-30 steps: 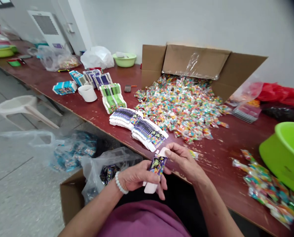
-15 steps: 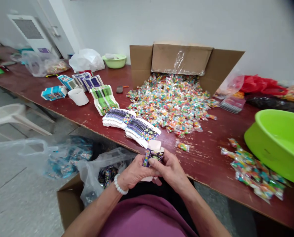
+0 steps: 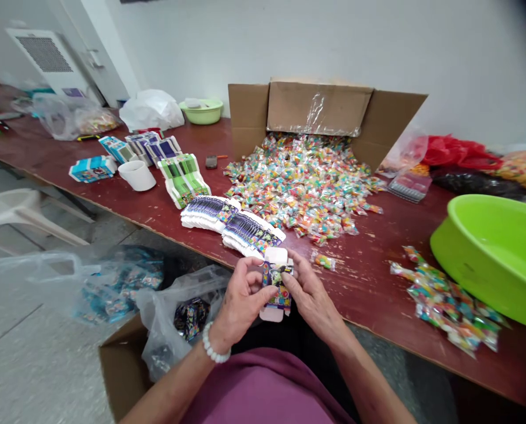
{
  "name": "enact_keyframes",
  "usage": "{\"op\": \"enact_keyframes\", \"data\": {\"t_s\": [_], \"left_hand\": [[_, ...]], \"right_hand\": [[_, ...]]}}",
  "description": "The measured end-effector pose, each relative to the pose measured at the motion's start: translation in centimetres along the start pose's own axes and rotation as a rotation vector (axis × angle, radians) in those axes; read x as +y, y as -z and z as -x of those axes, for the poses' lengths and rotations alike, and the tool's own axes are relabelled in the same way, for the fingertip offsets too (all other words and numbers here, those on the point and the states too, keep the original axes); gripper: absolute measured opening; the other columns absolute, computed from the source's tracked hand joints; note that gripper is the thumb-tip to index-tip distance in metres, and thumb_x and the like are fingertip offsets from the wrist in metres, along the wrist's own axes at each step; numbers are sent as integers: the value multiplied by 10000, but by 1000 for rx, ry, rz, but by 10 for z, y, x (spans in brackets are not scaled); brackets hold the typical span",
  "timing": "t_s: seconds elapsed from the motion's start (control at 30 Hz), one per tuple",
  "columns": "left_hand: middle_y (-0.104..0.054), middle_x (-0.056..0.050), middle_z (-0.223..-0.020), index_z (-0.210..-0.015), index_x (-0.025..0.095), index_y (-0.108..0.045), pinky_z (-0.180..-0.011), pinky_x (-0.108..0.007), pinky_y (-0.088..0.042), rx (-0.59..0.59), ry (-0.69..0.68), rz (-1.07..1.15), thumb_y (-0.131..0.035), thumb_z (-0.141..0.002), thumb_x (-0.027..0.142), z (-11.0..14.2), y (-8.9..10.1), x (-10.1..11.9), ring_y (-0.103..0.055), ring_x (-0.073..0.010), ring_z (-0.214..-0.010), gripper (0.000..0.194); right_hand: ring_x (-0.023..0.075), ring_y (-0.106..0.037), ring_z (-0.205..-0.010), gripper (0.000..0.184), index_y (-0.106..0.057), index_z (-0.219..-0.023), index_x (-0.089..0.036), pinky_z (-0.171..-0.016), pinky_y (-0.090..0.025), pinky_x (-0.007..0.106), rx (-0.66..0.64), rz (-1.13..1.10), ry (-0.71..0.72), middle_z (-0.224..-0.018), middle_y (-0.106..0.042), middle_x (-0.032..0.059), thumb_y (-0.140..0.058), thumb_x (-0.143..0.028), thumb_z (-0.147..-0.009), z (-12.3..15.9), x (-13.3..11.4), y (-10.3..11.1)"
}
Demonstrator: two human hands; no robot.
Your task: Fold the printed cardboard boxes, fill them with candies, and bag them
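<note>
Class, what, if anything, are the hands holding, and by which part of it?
A small printed carton: the left hand grips its left side, the right hand its right side, both thumbs on the printed face.

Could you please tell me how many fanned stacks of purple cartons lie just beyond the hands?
2: the left stack beside the green cartons, and the right stack nearer the held carton. Any lying underneath could be hidden.

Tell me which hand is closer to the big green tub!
The right hand. It holds the small box from the right, toward the big green tub; the left hand holds the box from the left, farther away.
</note>
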State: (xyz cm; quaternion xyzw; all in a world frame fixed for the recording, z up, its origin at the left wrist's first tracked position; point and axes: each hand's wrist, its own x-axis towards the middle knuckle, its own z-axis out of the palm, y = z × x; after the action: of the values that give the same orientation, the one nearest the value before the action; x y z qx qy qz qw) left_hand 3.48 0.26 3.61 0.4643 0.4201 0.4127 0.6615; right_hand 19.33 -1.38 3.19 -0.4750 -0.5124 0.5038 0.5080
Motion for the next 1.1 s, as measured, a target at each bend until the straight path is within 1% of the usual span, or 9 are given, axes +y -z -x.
{"op": "enact_keyframes", "data": {"t_s": [0.1, 0.23, 0.33, 0.47, 0.57, 0.7, 0.83, 0.97, 1.1], "left_hand": [[-683, 20, -847, -1297, 261, -398, -649, -243, -526, 46, -36, 69, -761, -778, 256, 6, -8, 2, -637, -123, -658, 633], [-684, -10, -932, -1313, 261, -456, -707, -239, -527, -4, -56, 38, -715, -823, 236, 7, -10, 0, -646, -130, -756, 555], [-683, -23, -973, -1228, 251, -518, -715, -259, -539, -65, -37, 27, -698, -840, 256, 5, -4, -2, -641, -147, -790, 428], [-662, -4, -893, -1103, 231, -568, -667, -242, -520, -130, 23, 14, -678, -861, 286, 3, 2, -3, -604, -131, -733, 271], [-670, -13, -949, -1056, 215, -595, -717, -221, -497, -156, 11, -21, -652, -890, 285, 3, 5, -6, -593, -122, -804, 189], [-672, -20, -987, -1043, 206, -575, -760, -222, -489, -135, -28, -11, -685, -875, 283, 2, 7, -9, -599, -125, -858, 215], [-663, -1, -928, -1205, 257, -471, -700, -255, -522, -121, 146, 187, -752, -822, 355, 3, 3, -6, -646, -140, -778, 485], [-677, -72, -786, -1043, 147, -596, -538, -262, -503, -264, 447, 285, -518, -883, 656, 2, -5, -7, -655, -169, -592, 539], [-641, -58, -644, -835, 118, -633, -454, -224, -451, -120, 466, 235, -434, -863, 747, 0, -11, -15, -577, -126, -466, 660]], "right_hand": [[215, -661, -1023, 479, -440, -1306, -271, -868, -537, 356, 158, -192, -21, -1188, -674, 71, -659, -385, -895, 1, 7, -8], [183, -650, -916, 276, -612, -1077, -239, -824, -518, 298, 247, -208, 35, -1006, -707, 31, -723, -354, -852, 3, 9, -12], [153, -611, -789, 196, -678, -949, -217, -730, -495, 265, 226, -159, 4, -868, -688, 6, -685, -403, -886, 4, 5, -3], [137, -574, -677, 286, -692, -797, -173, -661, -476, 263, 124, -165, -128, -755, -666, 8, -760, -451, -807, -1, 3, 10], [137, -596, -694, 338, -692, -921, -182, -667, -481, 256, 81, -194, -133, -777, -673, 1, -826, -430, -735, -4, 3, 15], [161, -619, -764, 300, -715, -996, -188, -713, -492, 279, -48, -33, -32, -843, -690, 27, -753, -428, -820, -5, 5, 19], [172, -617, -765, 191, -730, -868, -196, -690, -488, 279, 33, 131, 129, -831, -674, 36, -676, -376, -897, -1, 4, 22], [173, -643, -769, 186, -749, -955, -216, -706, -494, 289, -16, 292, 233, -836, -669, 42, -626, -355, -937, 2, 2, 21], [138, -647, -609, 253, -734, -952, -188, -587, -517, 274, -104, 157, 53, -884, -714, 57, -636, -420, -924, 1, 0, 19]]}}
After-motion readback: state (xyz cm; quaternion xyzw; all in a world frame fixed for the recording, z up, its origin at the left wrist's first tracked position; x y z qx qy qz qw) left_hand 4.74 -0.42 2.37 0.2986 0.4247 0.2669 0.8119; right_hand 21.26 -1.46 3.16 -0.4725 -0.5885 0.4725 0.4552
